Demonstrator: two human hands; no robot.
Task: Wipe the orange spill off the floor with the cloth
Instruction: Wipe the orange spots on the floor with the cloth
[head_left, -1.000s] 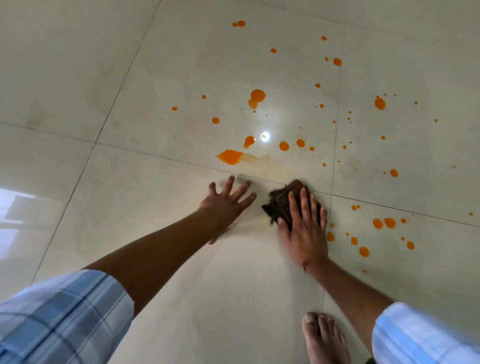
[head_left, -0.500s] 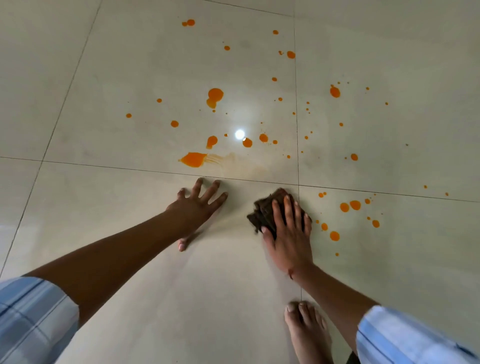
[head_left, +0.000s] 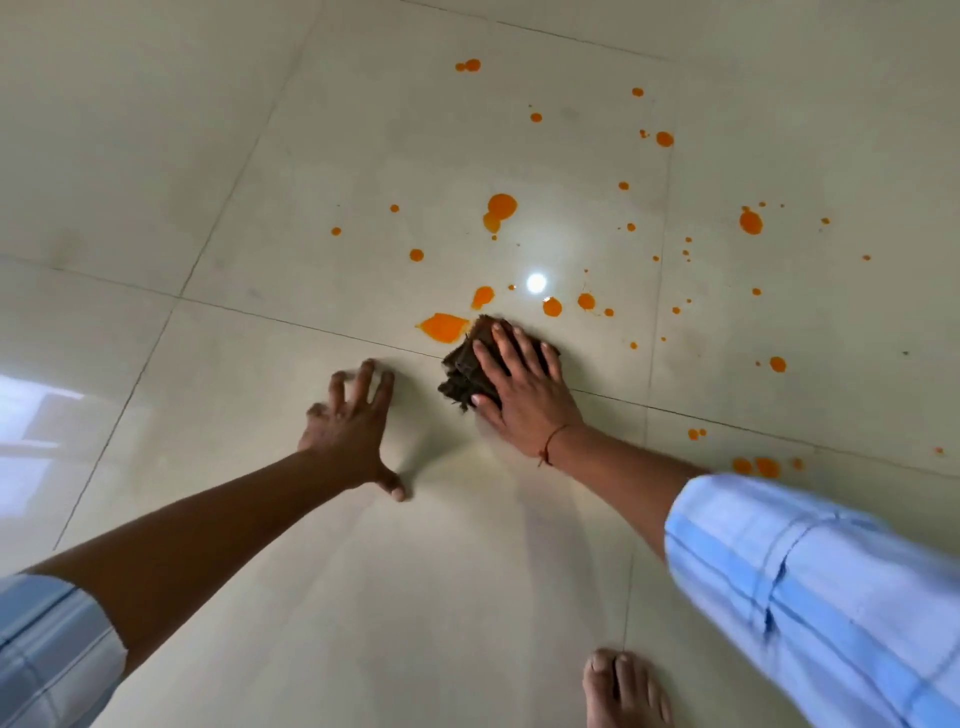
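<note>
The right hand (head_left: 519, 400) presses the dark folded cloth (head_left: 461, 370) onto the floor (head_left: 249, 156), its grip spread and the fingers straight. The cloth's far edge lies just beside the largest puddle of the orange spill (head_left: 441, 326) (possibly touching; the view is blurred there). The left hand (head_left: 347, 431) rests on the floor nearby, grip splayed.
</note>
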